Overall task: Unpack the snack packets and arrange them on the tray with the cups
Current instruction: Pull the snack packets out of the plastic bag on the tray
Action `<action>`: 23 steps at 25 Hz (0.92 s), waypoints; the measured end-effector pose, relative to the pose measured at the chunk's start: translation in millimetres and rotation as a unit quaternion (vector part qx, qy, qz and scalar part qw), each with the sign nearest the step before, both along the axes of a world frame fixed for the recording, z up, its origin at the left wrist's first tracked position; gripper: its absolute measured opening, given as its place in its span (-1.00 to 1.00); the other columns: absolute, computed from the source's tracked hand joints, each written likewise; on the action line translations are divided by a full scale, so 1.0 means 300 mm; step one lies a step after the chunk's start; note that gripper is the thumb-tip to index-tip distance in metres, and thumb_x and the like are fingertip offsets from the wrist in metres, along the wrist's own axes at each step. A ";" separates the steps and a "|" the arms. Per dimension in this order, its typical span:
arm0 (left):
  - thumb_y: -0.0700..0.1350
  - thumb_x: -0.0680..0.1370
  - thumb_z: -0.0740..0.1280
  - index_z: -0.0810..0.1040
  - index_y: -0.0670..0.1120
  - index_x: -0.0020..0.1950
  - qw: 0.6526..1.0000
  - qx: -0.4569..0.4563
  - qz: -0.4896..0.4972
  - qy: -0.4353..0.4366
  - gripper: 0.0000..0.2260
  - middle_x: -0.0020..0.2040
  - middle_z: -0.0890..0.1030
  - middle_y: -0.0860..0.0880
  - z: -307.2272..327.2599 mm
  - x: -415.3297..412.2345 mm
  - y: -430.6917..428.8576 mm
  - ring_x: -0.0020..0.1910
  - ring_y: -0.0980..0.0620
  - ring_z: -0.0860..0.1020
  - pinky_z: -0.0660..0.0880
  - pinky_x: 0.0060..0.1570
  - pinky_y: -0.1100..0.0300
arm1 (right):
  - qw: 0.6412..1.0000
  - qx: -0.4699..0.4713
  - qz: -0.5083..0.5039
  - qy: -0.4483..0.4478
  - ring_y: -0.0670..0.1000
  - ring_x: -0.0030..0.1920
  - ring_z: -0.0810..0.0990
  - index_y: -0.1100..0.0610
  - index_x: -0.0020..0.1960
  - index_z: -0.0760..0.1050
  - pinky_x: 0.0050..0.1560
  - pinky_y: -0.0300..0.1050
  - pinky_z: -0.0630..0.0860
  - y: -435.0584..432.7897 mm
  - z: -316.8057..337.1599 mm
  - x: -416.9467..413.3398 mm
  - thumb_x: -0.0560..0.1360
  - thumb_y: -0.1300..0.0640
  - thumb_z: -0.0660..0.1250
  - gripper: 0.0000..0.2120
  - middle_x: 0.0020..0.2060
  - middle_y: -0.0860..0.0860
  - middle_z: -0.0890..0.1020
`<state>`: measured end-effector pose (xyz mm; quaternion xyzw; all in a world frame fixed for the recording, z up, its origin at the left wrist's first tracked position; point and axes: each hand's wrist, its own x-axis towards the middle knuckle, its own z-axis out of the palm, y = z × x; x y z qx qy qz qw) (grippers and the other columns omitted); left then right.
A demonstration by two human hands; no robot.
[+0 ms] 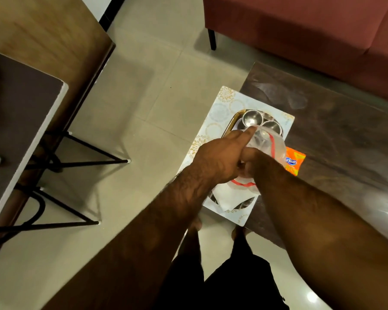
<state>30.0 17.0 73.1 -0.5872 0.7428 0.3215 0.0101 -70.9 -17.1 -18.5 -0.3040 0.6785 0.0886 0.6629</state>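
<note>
Evidently mid-unpacking: left hand [220, 157] pinched shut on the thin clear plastic bag [267, 142], probably to hold its mouth wide; right hand [251, 162] mostly hidden behind it, grip impossible to tell. Beneath, a gold-rimmed tray [231, 124] on a patterned mat, two shiny round steel cups [252, 118] at its far end. Right of the bag, a glossy orange snack packet [295, 162], flat on the dark table, not yet on the tray.

A dark wooden table [336, 135] carries a patterned mat [220, 108] and an orange snack packet [295, 163].
</note>
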 end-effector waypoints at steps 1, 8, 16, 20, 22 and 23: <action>-0.16 0.45 0.46 0.00 0.10 0.63 1.000 0.006 0.002 0.003 -0.11 0.55 0.31 0.00 -0.006 0.006 -0.002 0.19 -0.15 0.58 0.37 -0.19 0.13 | 1.000 -0.014 -0.023 -0.010 -0.19 -0.34 0.61 -0.16 0.24 0.30 -0.33 -0.26 0.61 -0.023 -0.030 -0.010 -0.02 -0.15 0.34 -0.20 0.61 0.06 0.41; -0.18 0.42 0.47 0.00 0.09 0.63 0.999 0.028 -0.003 0.022 -0.08 0.54 0.33 -0.02 -0.026 0.030 -0.010 0.13 -0.13 0.60 0.54 -0.14 0.11 | 0.936 -0.163 0.178 0.256 -0.03 0.32 0.65 0.38 -0.11 0.28 0.50 0.59 -0.01 -0.019 -0.027 0.113 -0.09 0.95 0.16 -0.29 0.15 0.02 0.73; -0.07 0.42 0.48 -0.12 0.08 0.63 0.994 0.031 -0.013 -0.108 -0.02 0.61 0.19 -0.04 0.025 -0.035 -0.039 0.17 -0.19 0.59 0.54 -0.03 -0.03 | 0.967 -0.107 -0.230 -0.002 0.18 0.03 0.66 0.20 0.56 0.40 -0.08 -0.03 0.62 0.008 0.063 -0.032 0.69 0.07 0.34 -0.52 0.43 0.30 0.57; -0.01 0.43 0.43 0.16 0.11 0.59 0.999 0.050 -0.007 -0.011 -0.23 0.61 0.17 -0.02 0.095 -0.074 -0.052 0.40 -0.15 0.44 0.50 0.26 -0.09 | 0.968 -0.117 -0.223 -0.013 0.33 0.49 0.51 0.30 0.54 0.40 0.22 -0.03 0.57 0.027 0.151 -0.105 0.71 0.23 0.29 -0.58 0.47 0.31 0.53; -0.06 0.43 0.32 0.56 0.03 0.31 0.978 0.048 0.087 0.182 -0.57 0.51 0.35 -0.01 0.139 -0.085 -0.056 0.43 -0.04 0.40 0.39 0.39 0.01 | 0.965 -0.118 -0.233 -0.019 0.30 0.26 0.64 0.30 0.37 0.54 -0.07 -0.14 0.50 0.035 0.198 -0.141 0.67 0.29 0.33 -0.72 0.40 0.32 0.59; -0.12 0.42 0.27 0.65 -0.05 0.09 0.943 0.035 0.176 0.279 -0.71 0.38 0.47 -0.02 0.148 -0.085 -0.064 0.38 0.00 0.44 0.39 0.38 0.05 | 0.967 -0.143 -0.211 -0.002 0.19 0.06 0.67 0.23 0.29 0.58 -0.08 -0.14 0.52 0.050 0.220 -0.150 0.63 0.24 0.40 -0.76 0.34 0.27 0.63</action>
